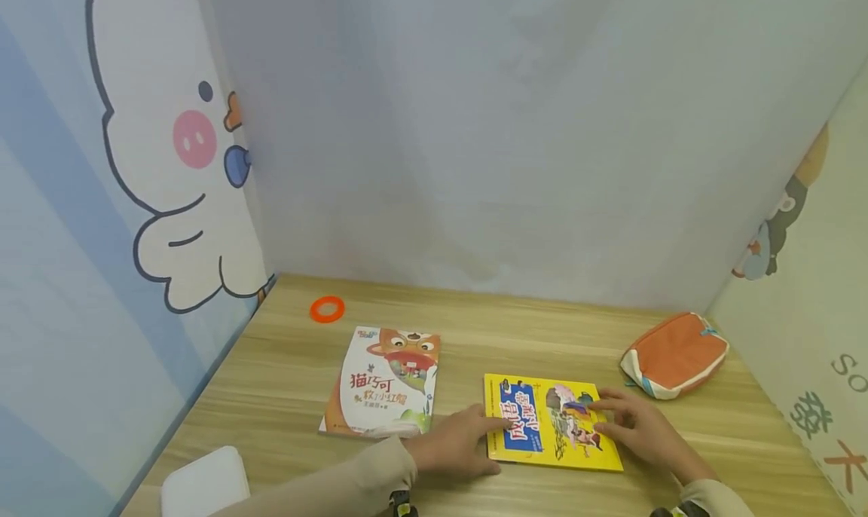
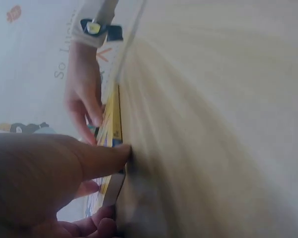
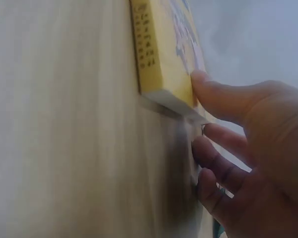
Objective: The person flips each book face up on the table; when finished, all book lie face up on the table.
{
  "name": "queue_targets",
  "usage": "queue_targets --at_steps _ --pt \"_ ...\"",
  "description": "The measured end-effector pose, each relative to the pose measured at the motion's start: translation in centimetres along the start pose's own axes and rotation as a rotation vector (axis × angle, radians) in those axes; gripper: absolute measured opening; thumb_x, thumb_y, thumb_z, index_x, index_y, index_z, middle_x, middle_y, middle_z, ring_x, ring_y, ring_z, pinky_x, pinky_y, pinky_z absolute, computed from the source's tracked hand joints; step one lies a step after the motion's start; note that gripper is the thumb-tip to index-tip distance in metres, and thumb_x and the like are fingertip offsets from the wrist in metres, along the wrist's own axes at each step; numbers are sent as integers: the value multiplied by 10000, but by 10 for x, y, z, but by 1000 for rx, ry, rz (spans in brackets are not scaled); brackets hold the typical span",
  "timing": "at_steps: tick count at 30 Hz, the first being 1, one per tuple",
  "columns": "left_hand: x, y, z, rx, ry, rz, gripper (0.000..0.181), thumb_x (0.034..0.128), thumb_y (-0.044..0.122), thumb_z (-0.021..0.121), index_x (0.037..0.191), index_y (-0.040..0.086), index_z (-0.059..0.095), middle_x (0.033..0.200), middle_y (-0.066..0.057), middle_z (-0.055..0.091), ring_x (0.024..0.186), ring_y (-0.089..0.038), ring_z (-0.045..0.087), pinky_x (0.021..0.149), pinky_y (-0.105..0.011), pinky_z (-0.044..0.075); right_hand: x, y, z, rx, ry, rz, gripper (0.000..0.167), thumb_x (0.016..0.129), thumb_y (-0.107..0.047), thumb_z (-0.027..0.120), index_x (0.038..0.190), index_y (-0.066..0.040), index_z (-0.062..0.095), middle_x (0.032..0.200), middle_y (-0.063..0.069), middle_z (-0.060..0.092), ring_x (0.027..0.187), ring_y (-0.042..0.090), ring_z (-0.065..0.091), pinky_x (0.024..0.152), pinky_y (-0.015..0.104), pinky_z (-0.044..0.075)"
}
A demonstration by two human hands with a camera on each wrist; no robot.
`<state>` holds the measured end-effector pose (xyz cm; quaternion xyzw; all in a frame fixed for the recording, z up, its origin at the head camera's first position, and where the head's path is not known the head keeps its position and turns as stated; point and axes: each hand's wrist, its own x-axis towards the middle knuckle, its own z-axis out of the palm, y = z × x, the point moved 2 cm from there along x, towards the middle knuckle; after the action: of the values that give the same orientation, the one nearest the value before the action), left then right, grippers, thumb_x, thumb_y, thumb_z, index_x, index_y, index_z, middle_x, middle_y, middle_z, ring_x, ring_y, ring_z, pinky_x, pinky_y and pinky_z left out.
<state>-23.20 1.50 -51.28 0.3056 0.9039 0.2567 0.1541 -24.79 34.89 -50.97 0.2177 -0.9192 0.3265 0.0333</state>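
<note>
A yellow book (image 1: 556, 458) with a blue title panel lies face up on the wooden table. At its left end, my left hand (image 1: 456, 443) grips it, with a fingertip over the cover and the thumb at the near corner. In the left wrist view, that thumb (image 2: 107, 157) crosses the spine. My right hand (image 1: 640, 434) holds the right end. Its thumb (image 3: 221, 101) presses the cover in the right wrist view, while the other fingers curve beside the page edge. The book's underside is hidden.
A white picture book (image 1: 386, 381) with a fox-like face lies left of the yellow one. Behind it is an orange ring (image 1: 328, 309). An orange and white pouch (image 1: 674, 355) sits at the back right, and a white rounded object (image 1: 206, 483) at the front left.
</note>
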Motion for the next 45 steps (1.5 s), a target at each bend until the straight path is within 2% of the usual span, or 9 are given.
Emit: queue_targets --at_steps 6,12,20,23,25,30,34,41,45 --pt "-6 3 11 3 38 13 602 898 365 793 1457 345 571 1116 45 607 791 -14 466 697 -175 425 8 9 -1 42 -62 57 272 940 -152 740 1190 -44 745 1452 370 515 660 -14 472 587 216 429" --pt "-7 6 18 -7 74 34 533 917 325 773 1425 309 612 989 79 613 742 -4 465 644 -172 406 15 16 -2 2 -106 98 307 954 -194 727 1223 -47 737 1462 326 540 695 -19 466 607 211 418" --pt "-4 7 24 -27 89 46 420 950 261 741 1362 294 667 757 143 555 633 5 467 566 -174 394 18 15 -1 -27 -46 86 290 930 -161 752 1196 -46 746 1379 285 620 744 -42 504 622 212 451" --pt "-2 5 18 -25 89 38 378 951 241 737 1323 294 698 790 141 622 613 -2 471 550 -180 392 18 13 -1 -47 -17 66 286 921 -171 764 1186 -64 755 1353 263 644 782 -57 538 672 215 482" --pt "0 5 12 -11 79 34 345 959 219 723 1294 298 718 913 142 726 625 -14 487 558 -187 403 16 12 -1 -70 2 59 280 913 -173 774 1172 -69 762 1329 247 660 804 -66 558 701 221 502" --pt "10 3 -4 110 131 48 285 952 176 712 1209 291 759 1189 67 771 711 -36 516 612 -189 415 7 10 -5 -73 36 61 241 896 -134 785 1126 -60 774 1219 201 690 784 -63 551 688 225 505" --pt "21 -3 -14 206 169 29 275 960 159 700 1194 287 764 1134 39 781 748 -51 542 638 -199 432 -6 9 -5 -36 54 71 226 897 -149 786 1114 -86 778 1101 90 687 734 -42 513 633 216 475" --pt "45 -10 -23 235 144 -25 256 1032 187 604 1229 243 757 1066 -5 775 692 -108 460 593 -229 372 -27 6 4 -8 96 48 230 866 -128 808 1093 -115 782 963 -22 642 698 -10 469 588 210 432" --pt "58 -15 -31 252 129 -67 265 1047 222 584 1256 224 748 1116 -39 764 811 -144 581 684 -269 477 -33 -1 17 5 84 40 242 866 -159 813 1106 -145 783 896 -82 580 710 -7 443 589 206 408"
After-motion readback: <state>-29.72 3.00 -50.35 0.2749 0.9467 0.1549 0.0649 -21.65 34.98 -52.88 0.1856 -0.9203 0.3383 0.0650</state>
